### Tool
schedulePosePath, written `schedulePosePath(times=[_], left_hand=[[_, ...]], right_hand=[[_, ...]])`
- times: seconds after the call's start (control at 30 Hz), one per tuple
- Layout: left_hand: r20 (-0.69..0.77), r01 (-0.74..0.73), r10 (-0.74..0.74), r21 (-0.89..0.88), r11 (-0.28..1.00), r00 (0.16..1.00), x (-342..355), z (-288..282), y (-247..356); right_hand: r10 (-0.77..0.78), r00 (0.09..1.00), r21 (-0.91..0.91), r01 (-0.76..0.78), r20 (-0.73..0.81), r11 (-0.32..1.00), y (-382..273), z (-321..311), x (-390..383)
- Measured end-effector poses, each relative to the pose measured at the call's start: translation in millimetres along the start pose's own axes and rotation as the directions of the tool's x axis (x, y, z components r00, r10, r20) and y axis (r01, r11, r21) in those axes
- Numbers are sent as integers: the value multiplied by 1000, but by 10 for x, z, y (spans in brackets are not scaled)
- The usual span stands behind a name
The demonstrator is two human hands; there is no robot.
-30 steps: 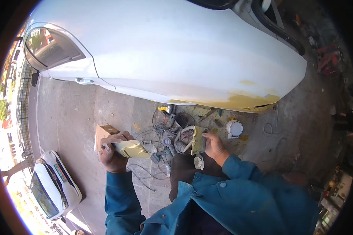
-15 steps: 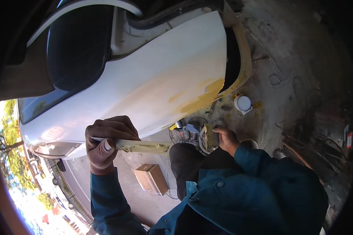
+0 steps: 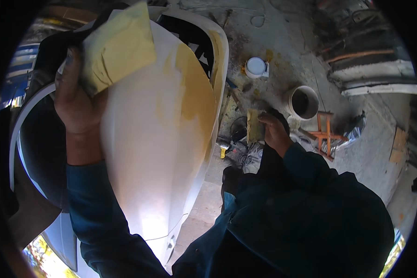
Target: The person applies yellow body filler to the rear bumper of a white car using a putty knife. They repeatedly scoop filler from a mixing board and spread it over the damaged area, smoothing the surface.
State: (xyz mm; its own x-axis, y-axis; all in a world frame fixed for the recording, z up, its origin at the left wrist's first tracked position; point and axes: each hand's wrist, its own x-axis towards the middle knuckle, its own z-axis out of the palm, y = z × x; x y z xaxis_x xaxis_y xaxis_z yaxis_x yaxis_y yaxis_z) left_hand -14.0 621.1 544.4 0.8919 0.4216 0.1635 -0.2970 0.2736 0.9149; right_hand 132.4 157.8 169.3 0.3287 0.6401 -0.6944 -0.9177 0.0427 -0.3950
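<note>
My left hand [image 3: 78,104] is raised at the far left. It is closed on a flat, yellowish putty board [image 3: 120,48] tilted over the car. Dark smears mark the board near my fingers. Lower and to the right, my right hand [image 3: 275,132] pinches a small rectangular putty spreader [image 3: 254,126] coated in yellowish paste, apart from the car. Between the hands lies a white car body panel [image 3: 143,153], with mustard-coloured filler [image 3: 194,88] spread along its far right part. My left fingertips are partly hidden behind the board.
On the concrete floor beyond my right hand stand a white-lidded can [image 3: 255,68] and a pale bucket [image 3: 304,103]. A reddish wooden stool frame [image 3: 328,135] lies farther right. Cables and a yellow-marked tool [image 3: 223,150] sit beside the panel's edge.
The view has swung round over the panel. My left hand has lifted the board, turning it from edge-on to broad face showing. My right hand still grips the spreader.
</note>
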Motion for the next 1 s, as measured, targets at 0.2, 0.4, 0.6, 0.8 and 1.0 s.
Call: schedulePosePath(times=[0.2, 0.4, 0.6, 0.8, 1.0], left_hand=[[120, -100, 72, 240, 966, 990, 545, -177, -2], [-42, -89, 126, 491, 867, 991, 382, 260, -93], [-131, -87, 204, 598, 797, 970, 369, 412, -114], [20, -11, 4, 393, 919, 1000, 826, -106, 311], [113, 81, -118, 289, 954, 987, 936, -300, 498]], right_hand=[[-339, 938, -26, 338, -64, 941, 1622, -167, -92], [-60, 967, 346, 146, -249, 927, 1984, 835, -617], [-93, 939, 282, 192, -331, 940, 2353, 1004, -466], [-77, 945, 60, 101, -319, 993, 2567, 1114, -298], [-184, 884, -7, 201, -430, 980, 2603, 1383, -271]])
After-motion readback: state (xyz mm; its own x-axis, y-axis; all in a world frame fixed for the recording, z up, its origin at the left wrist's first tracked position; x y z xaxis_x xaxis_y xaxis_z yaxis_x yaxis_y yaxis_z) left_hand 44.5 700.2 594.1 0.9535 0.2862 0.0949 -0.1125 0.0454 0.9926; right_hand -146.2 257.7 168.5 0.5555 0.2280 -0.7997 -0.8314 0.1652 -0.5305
